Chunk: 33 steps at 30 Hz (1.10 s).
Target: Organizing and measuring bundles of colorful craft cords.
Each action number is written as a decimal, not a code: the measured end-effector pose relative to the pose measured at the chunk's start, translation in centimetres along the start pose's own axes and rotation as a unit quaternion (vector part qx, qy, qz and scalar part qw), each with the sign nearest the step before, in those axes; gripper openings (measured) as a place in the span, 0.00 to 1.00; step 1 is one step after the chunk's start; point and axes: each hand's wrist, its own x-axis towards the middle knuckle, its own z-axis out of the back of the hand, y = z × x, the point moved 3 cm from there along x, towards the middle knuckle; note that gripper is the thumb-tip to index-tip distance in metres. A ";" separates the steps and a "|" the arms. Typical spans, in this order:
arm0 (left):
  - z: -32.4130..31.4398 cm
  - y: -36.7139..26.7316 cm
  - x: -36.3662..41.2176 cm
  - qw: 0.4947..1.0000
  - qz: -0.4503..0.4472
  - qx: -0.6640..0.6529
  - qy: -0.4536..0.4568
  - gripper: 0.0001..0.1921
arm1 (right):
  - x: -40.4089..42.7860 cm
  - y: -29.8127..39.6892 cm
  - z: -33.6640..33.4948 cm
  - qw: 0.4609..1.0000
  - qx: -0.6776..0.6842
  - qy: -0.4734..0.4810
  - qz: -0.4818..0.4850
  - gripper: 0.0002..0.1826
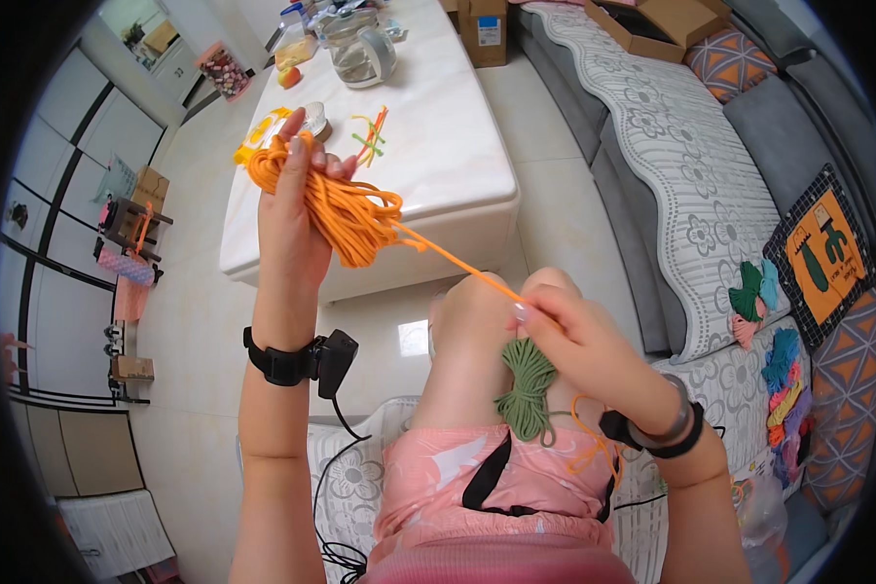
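A looped bundle of orange cord (347, 219) is held in my left hand (299, 182), raised over the near left corner of the white table. From its lower end one strand runs taut down to my right hand (573, 328), which pinches it above my thighs. The strand's loose end (591, 445) hangs below that hand onto the pink shorts. A bundle of green cord (527, 390), drawn in at its middle, lies on my lap between my thighs. Several short cord pieces (370, 136), orange, yellow and green, lie on the table.
On the white table (445, 153) stand a glass pitcher (358, 55), an apple (288, 77), a yellow packet (259, 135) and a round container (315, 120). Coloured cord bundles (785, 401) lie on the sofa at right. A black cable (321, 467) trails beside my left thigh.
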 end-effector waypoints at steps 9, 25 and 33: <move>-0.7 3.6 -2.5 0.985 0.143 -0.085 0.044 0.22 | -2.8 4.2 5.0 0.982 -0.080 -0.169 -0.041 0.08; -5.4 2.3 -7.6 0.947 0.160 -0.202 0.190 0.19 | -3.7 3.2 7.2 0.922 0.119 -0.340 0.140 0.14; -5.7 3.0 -9.2 0.928 0.235 -0.116 0.263 0.34 | -7.5 7.2 8.7 0.903 0.053 -0.376 0.201 0.15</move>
